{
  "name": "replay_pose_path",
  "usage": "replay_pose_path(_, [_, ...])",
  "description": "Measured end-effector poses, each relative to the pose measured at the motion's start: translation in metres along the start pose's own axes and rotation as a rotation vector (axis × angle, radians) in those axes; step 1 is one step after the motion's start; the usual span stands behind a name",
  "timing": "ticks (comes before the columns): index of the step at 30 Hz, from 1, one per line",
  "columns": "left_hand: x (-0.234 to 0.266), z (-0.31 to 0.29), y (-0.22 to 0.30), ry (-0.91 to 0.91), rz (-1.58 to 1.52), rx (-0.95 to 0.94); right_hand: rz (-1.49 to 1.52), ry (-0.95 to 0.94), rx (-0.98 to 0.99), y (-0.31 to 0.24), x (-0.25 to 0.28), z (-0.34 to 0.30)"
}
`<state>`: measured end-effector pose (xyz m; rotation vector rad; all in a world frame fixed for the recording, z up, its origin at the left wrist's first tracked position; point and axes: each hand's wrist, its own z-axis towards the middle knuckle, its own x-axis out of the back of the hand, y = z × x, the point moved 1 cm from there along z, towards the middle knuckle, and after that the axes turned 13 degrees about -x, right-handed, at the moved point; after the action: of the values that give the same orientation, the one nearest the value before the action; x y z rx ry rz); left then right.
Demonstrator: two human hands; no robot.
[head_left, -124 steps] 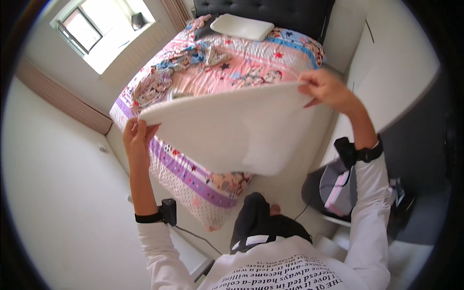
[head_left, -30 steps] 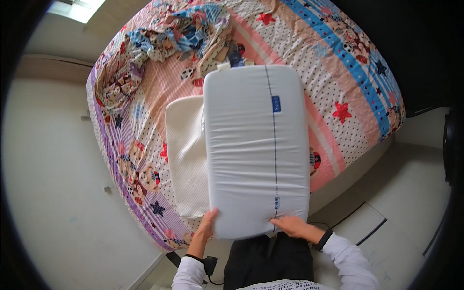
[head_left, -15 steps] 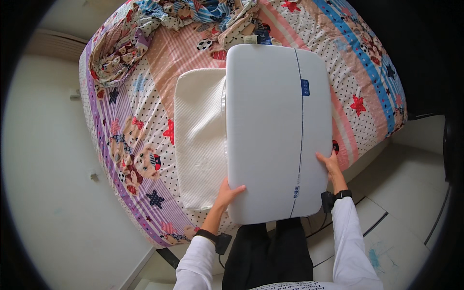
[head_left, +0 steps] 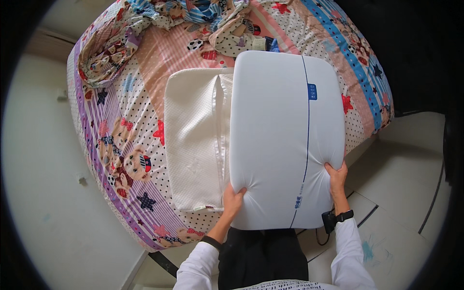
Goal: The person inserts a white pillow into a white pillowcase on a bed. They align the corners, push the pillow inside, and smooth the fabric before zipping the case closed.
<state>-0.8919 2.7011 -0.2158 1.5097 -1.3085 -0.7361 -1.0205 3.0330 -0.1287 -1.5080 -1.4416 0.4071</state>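
A white foam pillow (head_left: 270,135) with a dark blue line and a blue label is held up over the near side of the bed. My left hand (head_left: 233,200) grips its left edge near the bottom, thumb on top. On the opposite edge my right hand (head_left: 337,182) pinches the pillow in the same way, and creases run out from both thumbs. Fingers under the pillow are hidden. A cream quilted pillowcase (head_left: 191,140) lies flat on the bed, its right part covered by the pillow; an opening edge shows there.
The bed (head_left: 145,159) wears a colourful sheet with bears, stars and dots. Crumpled patterned bedding (head_left: 113,55) lies along its far left side. A small item with a ribbed pale top and a blue part (head_left: 263,44) rests just beyond the pillow. Pale floor tiles (head_left: 382,193) extend at the right.
Both hands have shifted the pillow right and slightly toward me, uncovering more of the pillowcase and its opening. Creases have appeared where the thumbs press.
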Motion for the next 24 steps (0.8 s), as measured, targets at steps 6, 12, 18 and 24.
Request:
replay_pose_path(6, [0.022, 0.011, 0.016, -0.205, -0.052, 0.155, -0.054, -0.092, -0.195, 0.039, 0.011, 0.019])
replay_pose_path(12, [0.053, 0.015, 0.008, -0.285, -0.162, 0.304, 0.015, -0.210, -0.188, 0.061, 0.002, 0.017])
replay_pose_path(18, [0.053, 0.008, 0.003, -0.300, -0.032, 0.270, -0.161, -0.201, 0.060, 0.037, -0.007, 0.006])
replay_pose_path(24, [0.055, 0.002, 0.007, -0.294, 0.007, 0.272, -0.047, -0.168, -0.138, 0.042, -0.006, 0.005])
